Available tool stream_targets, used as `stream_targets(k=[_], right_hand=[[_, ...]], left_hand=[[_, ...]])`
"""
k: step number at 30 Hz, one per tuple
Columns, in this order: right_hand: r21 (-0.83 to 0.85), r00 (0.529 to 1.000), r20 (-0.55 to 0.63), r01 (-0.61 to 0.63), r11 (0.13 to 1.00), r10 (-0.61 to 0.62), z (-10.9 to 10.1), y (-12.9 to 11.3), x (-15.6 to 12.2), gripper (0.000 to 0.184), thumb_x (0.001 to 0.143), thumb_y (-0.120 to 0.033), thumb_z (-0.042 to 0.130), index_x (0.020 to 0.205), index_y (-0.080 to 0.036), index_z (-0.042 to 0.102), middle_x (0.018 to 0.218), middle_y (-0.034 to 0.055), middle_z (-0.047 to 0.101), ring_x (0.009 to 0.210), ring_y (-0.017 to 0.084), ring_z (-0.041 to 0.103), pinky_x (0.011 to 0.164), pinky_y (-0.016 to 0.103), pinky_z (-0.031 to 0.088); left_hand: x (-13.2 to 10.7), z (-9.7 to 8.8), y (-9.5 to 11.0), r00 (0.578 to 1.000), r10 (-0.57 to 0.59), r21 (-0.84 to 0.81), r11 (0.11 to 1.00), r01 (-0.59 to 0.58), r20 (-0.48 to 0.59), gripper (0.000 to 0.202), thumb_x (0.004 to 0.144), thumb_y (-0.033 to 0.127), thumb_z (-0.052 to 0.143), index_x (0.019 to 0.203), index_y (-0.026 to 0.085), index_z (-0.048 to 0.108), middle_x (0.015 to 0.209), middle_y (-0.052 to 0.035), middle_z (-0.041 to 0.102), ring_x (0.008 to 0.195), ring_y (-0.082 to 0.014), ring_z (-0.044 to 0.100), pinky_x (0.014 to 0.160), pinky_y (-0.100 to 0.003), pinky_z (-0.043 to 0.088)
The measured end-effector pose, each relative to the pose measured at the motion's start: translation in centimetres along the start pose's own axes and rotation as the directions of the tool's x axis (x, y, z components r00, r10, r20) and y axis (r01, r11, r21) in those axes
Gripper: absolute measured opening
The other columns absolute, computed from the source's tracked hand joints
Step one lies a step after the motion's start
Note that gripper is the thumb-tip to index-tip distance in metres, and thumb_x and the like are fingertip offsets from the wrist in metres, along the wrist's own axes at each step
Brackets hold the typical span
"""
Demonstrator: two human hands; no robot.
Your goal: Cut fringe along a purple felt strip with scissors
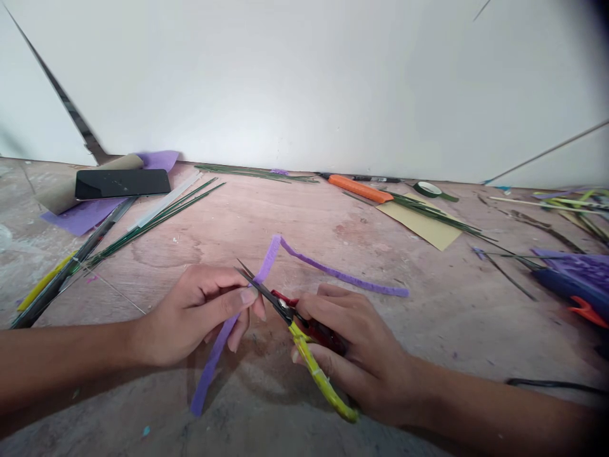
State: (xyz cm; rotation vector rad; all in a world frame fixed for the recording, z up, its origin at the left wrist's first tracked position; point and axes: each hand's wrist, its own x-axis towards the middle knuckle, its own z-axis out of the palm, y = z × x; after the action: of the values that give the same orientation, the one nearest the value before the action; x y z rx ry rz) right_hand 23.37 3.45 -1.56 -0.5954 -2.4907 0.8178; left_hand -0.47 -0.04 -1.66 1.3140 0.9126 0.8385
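My left hand [209,311] pinches a long purple crepe paper strip [269,261] between thumb and fingers. One end of the strip hangs down toward me; the other folds over at a peak and lies off to the right on the table. In my right hand [352,343] is a pair of scissors [311,365], with yellow wrapping on one handle and dark red on the other. Its blades are slightly apart and reach across the strip right by my left thumb. Whether the paper lies between the blades I cannot tell.
A black phone [122,184] rests on purple paper and a cardboard tube at the left, near green wires [157,219]. An orange cutter [360,188], yellow card [423,225] and green tape roll [427,188] lie at the back right. A blue glue gun [566,285] is far right.
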Motion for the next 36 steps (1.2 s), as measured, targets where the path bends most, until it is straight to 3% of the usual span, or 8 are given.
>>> stream_targets(k=[7, 13, 28, 36], right_hand=[[-0.045, 0.998, -0.015, -0.068, 0.997, 0.067, 0.07, -0.03, 0.02, 0.024, 0.093, -0.03, 0.052, 0.074, -0.02, 0.042, 0.064, -0.0029, 0.047, 0.059, 0.014, 0.039, 0.059, 0.029, 0.023], [-0.061, 0.999, -0.015, -0.047, 0.997, 0.046, 0.03, -0.23, 0.22, 0.026, 0.092, -0.031, 0.052, 0.072, -0.02, 0.039, 0.062, -0.0043, 0.044, 0.056, 0.012, 0.036, 0.057, 0.029, 0.023], [-0.034, 0.999, -0.003, -0.036, 0.999, 0.036, -0.05, -0.32, 0.11, 0.023, 0.096, -0.029, 0.05, 0.075, -0.019, 0.046, 0.065, -0.0026, 0.05, 0.059, 0.014, 0.042, 0.061, 0.029, 0.027], [-0.03, 1.0, -0.001, -0.011, 1.0, 0.011, -0.06, -0.18, 0.13, 0.024, 0.093, -0.029, 0.052, 0.074, -0.02, 0.04, 0.064, -0.0037, 0.044, 0.058, 0.013, 0.039, 0.059, 0.028, 0.025]], left_hand=[[0.1, 0.13, 0.33, 1.0, -0.001, -0.01, 1.0, 0.001, -0.01, 0.032, 0.097, 0.039, 0.052, 0.084, 0.013, 0.067, 0.053, 0.0017, 0.06, 0.039, -0.0039, 0.038, 0.037, -0.013, 0.028], [0.03, 0.14, 0.28, 0.998, 0.031, -0.024, 0.999, -0.033, -0.055, 0.032, 0.097, 0.038, 0.051, 0.081, 0.015, 0.067, 0.053, 0.0018, 0.06, 0.038, -0.0041, 0.038, 0.036, -0.014, 0.028], [0.07, 0.07, 0.01, 1.0, 0.011, -0.018, 1.0, -0.011, -0.027, 0.03, 0.097, 0.037, 0.052, 0.084, 0.014, 0.065, 0.052, 0.0025, 0.06, 0.039, -0.0033, 0.039, 0.037, -0.011, 0.029], [0.24, 0.11, 0.14, 1.0, -0.015, 0.005, 1.0, 0.015, 0.012, 0.032, 0.097, 0.038, 0.052, 0.083, 0.012, 0.065, 0.053, 0.0008, 0.06, 0.04, -0.005, 0.044, 0.038, -0.013, 0.031]])
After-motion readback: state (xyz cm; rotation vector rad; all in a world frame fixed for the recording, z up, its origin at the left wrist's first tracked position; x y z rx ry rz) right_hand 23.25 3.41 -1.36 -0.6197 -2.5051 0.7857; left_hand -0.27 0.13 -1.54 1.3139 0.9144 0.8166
